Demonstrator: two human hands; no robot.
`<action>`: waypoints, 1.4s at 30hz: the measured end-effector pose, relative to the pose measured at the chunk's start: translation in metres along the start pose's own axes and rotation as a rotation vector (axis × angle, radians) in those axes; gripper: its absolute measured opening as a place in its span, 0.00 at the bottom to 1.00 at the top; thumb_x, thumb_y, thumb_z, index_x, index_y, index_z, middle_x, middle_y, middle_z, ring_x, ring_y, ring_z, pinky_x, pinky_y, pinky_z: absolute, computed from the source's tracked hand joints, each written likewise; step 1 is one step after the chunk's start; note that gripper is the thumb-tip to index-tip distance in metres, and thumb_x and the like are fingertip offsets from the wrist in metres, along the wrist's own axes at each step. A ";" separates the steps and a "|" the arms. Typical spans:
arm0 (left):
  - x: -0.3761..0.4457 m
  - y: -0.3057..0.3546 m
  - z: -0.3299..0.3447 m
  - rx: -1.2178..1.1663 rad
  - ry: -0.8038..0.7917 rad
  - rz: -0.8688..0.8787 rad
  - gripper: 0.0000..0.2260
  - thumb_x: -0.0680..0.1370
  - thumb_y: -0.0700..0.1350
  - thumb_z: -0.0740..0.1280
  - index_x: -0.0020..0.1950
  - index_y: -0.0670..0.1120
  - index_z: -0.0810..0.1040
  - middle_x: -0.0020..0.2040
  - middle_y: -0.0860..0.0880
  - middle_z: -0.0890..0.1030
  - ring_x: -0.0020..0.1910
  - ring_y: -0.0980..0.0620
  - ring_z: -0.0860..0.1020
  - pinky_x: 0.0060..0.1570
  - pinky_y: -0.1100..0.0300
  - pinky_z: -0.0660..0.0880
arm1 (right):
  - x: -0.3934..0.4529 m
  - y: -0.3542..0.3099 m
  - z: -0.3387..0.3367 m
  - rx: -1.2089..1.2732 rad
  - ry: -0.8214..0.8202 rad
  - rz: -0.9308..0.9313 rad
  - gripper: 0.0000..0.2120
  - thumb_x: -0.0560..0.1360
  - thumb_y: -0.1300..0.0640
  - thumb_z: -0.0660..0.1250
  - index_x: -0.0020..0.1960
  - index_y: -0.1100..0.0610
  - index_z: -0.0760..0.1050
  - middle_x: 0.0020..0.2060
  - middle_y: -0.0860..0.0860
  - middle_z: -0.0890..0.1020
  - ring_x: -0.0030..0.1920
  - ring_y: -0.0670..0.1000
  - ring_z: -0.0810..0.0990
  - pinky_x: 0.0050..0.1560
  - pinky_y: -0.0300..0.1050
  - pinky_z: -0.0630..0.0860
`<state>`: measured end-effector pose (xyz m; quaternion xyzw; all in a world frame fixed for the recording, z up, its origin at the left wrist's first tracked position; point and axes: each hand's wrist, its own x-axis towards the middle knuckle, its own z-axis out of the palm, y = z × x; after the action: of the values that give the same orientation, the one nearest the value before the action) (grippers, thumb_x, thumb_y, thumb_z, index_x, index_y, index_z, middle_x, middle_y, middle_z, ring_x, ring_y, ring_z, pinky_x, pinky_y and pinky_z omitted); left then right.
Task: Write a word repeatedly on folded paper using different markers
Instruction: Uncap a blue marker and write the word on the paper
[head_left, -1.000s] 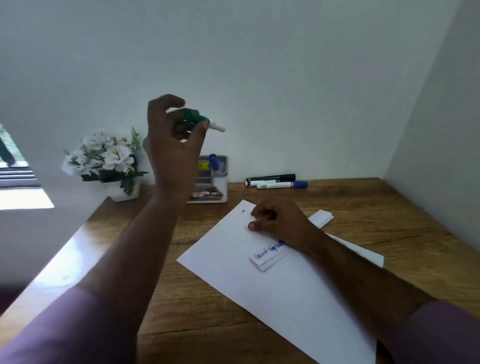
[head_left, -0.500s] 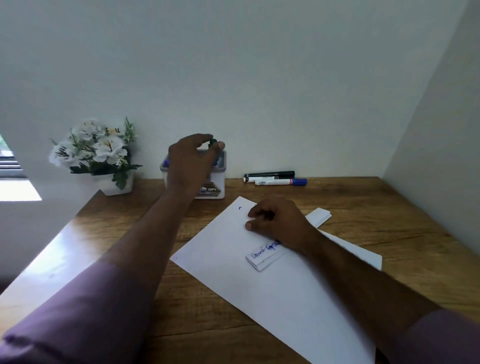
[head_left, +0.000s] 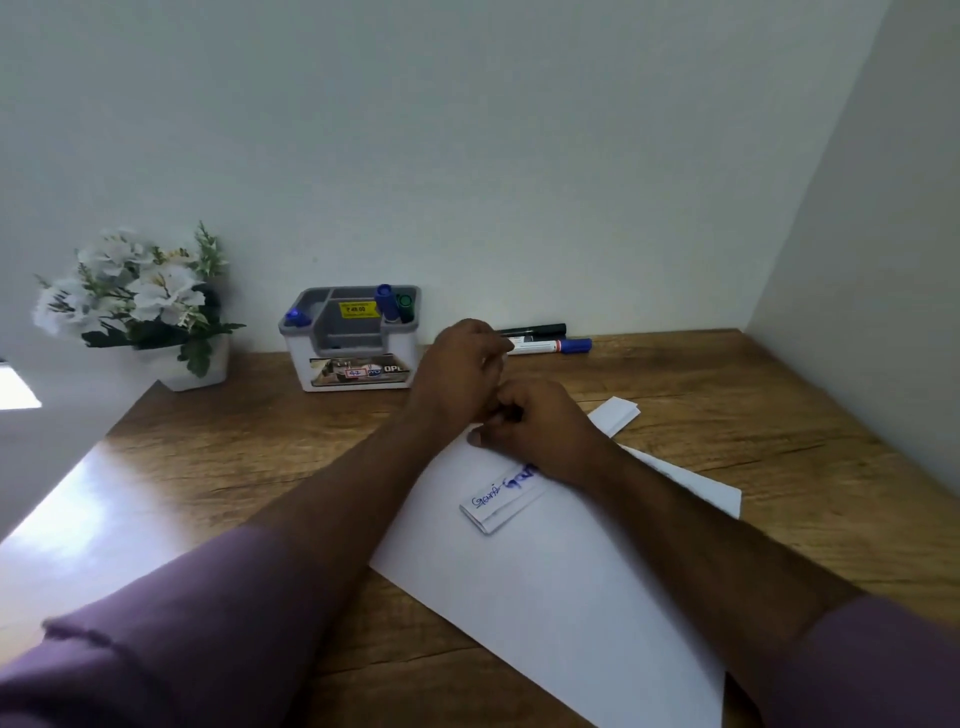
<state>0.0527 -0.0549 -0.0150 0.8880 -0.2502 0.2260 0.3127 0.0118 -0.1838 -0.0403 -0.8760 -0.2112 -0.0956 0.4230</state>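
Back from the organiser, the left hand has come down beside the right hand, and the green marker it carried a second ago now stands in the organiser's right-hand compartment next to a blue-capped marker; a second blue cap pokes up at the holder's left corner. Both hands meet at the far edge of the large white sheet, knuckles touching, fingers curled inward; whether either grips anything I cannot tell, since the fingers hide what lies between them. The folded paper lies on the sheet just nearer than the right hand, its far end tucked under that wrist, with blue handwriting across its top face. Another folded slip rests beyond the right hand. Against the wall behind the hands a black marker and a white one with a blue cap lie side by side on the wooden bench. White flowers in a pot sit at the left
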 end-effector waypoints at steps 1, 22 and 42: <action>0.002 -0.004 0.000 -0.008 -0.028 -0.043 0.12 0.74 0.35 0.66 0.56 0.39 0.81 0.55 0.40 0.80 0.55 0.43 0.77 0.58 0.54 0.70 | 0.001 0.000 0.000 0.017 0.004 -0.008 0.06 0.66 0.61 0.78 0.38 0.54 0.82 0.35 0.46 0.81 0.35 0.40 0.77 0.37 0.34 0.71; 0.033 -0.018 0.012 0.226 -0.210 -0.194 0.11 0.76 0.50 0.64 0.48 0.42 0.73 0.48 0.40 0.76 0.48 0.40 0.76 0.41 0.54 0.69 | -0.002 0.006 0.002 0.345 0.186 0.033 0.09 0.70 0.62 0.74 0.38 0.52 0.76 0.30 0.45 0.77 0.29 0.44 0.75 0.30 0.39 0.73; -0.064 0.024 -0.019 -0.225 -0.047 -0.099 0.15 0.77 0.51 0.64 0.64 0.52 0.73 0.58 0.52 0.79 0.57 0.54 0.74 0.60 0.48 0.69 | -0.009 -0.007 -0.010 0.763 0.262 0.158 0.15 0.75 0.48 0.67 0.32 0.53 0.78 0.24 0.51 0.77 0.22 0.49 0.73 0.23 0.37 0.69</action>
<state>-0.0159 -0.0390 -0.0268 0.8636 -0.2372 0.1601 0.4150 0.0005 -0.1903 -0.0318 -0.6503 -0.1079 -0.0884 0.7468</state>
